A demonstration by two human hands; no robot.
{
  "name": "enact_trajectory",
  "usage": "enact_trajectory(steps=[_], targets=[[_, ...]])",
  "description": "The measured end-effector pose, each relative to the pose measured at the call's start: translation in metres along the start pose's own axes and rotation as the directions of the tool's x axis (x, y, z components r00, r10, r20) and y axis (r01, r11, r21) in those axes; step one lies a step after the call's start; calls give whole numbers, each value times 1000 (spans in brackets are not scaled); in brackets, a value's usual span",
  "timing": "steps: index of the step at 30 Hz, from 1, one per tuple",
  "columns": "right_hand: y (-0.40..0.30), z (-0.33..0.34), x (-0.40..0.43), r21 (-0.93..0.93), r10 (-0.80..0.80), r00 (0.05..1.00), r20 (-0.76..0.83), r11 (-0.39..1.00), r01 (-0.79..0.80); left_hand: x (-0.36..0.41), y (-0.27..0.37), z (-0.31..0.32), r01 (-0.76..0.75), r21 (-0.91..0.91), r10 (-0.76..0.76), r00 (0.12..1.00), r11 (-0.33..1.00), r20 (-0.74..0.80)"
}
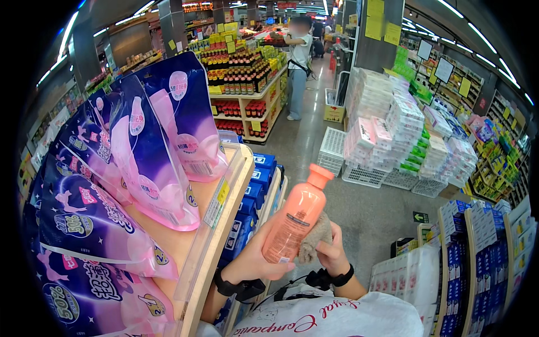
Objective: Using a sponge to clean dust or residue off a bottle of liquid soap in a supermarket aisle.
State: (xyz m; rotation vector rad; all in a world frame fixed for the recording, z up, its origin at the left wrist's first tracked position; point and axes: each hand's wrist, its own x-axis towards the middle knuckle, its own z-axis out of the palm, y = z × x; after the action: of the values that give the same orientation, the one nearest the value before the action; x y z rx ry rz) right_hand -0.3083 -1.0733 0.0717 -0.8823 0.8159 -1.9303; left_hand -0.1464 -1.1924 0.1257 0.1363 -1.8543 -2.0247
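My left hand (263,252) grips the lower part of a coral-pink plastic bottle (299,210), tilted with its cap up and to the right. Printed text and a barcode cover the side facing me. In my right hand (333,252) is a bunched grey-brown cloth (316,238), which lies against the bottle's right side. Both wrists wear black straps. Left of my hands, purple-and-pink plastic packages (156,168) stand on a wooden shelf (202,198) with a clear front lip and a price label.
Blue packs (254,191) fill a lower shelf past the wooden one. Stacked tissue packs (379,122) on white plastic crates (332,147) stand across the aisle. A person (300,67) stands by a display of bottles (242,80). Shelves of blue boxes (454,252) flank my right.
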Motion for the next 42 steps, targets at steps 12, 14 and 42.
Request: enact_trajectory(steps=[12, 14, 42], targets=[[24, -71, -3, 135, 7, 994, -108, 991, 7, 18, -19, 29, -112, 804, 199, 980, 583, -7], [26, -92, 12, 53, -13, 1000, 0, 999, 13, 31, -33, 37, -108, 758, 225, 973, 644, -52], [-52, -313, 165, -116, -85, 957, -279, 992, 54, 342, -121, 15, 35, 340, -125, 961, 940, 248]])
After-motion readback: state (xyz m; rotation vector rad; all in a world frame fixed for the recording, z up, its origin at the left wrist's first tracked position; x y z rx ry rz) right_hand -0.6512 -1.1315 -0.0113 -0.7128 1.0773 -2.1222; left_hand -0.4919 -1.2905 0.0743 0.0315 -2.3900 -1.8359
